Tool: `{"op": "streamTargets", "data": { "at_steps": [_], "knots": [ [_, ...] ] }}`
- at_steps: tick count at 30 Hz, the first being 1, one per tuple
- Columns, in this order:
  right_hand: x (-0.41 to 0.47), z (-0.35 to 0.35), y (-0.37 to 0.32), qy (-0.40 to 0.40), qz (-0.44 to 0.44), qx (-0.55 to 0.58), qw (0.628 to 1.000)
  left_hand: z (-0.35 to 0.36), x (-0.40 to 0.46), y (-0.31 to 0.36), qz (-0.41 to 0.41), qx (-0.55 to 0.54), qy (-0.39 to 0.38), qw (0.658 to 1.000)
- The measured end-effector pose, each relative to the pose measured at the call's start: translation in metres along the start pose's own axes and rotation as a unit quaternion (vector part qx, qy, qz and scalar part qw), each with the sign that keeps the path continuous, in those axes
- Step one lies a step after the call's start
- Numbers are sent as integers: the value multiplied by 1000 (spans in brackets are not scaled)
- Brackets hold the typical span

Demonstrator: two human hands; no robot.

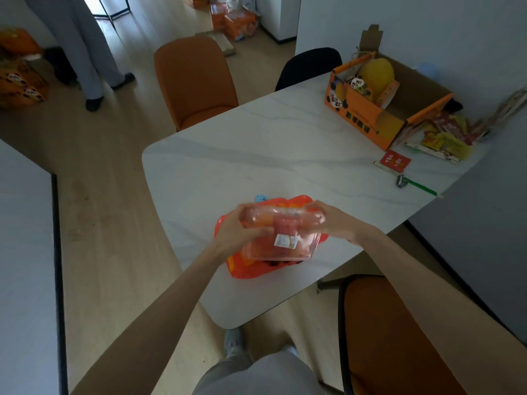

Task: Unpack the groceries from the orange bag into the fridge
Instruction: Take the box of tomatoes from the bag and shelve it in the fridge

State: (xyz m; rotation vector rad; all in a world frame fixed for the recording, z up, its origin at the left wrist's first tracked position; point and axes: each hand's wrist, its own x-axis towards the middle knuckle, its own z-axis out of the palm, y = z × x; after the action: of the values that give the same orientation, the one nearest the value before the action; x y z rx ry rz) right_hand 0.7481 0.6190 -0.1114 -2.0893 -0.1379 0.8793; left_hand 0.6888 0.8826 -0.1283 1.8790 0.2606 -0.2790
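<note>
Near the counter's [285, 155] front edge, my left hand [236, 229] and right hand [328, 220] grip the clear plastic box [282, 238] between them, above the orange bag [248, 269].

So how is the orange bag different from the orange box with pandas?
The orange bag is soft, crumpled plastic lying near the table's close edge, under the clear container both hands hold. The panda box is stiff cardboard, standing open at the far corner with a yellow fruit inside. Both are orange.
</note>
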Motion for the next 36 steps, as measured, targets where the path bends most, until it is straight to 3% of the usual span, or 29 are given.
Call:
{"op": "streamTargets", "data": {
  "at_steps": [5, 7, 10, 15, 20, 25, 31, 36],
  "knots": [
    [-6, 15, -14, 8, -20, 299, 954, 4, 5, 24, -111, -250, 58, 960],
    [-14, 31, -21, 17, -16, 364, 931, 4, 1, 28, -174, -281, 23, 943],
    [-30, 50, -18, 35, -10, 424, 905, 0, -13, 25, -205, -302, -42, 930],
    [-50, 74, -8, 27, -1, 443, 896, 7, -47, 7, -196, -352, -19, 915],
    [-79, 92, 0, 40, -7, 416, 908, 18, -77, -14, -190, -328, 22, 925],
    [-134, 119, 19, 53, -27, 423, 904, 33, -129, -12, -168, -304, -36, 937],
    [-231, 182, 54, 145, -32, 425, 893, 55, -215, -27, -143, -257, -90, 951],
    [-326, 263, 100, 244, 1, 483, 841, 87, -294, -67, -165, -243, -131, 947]
  ]
}}
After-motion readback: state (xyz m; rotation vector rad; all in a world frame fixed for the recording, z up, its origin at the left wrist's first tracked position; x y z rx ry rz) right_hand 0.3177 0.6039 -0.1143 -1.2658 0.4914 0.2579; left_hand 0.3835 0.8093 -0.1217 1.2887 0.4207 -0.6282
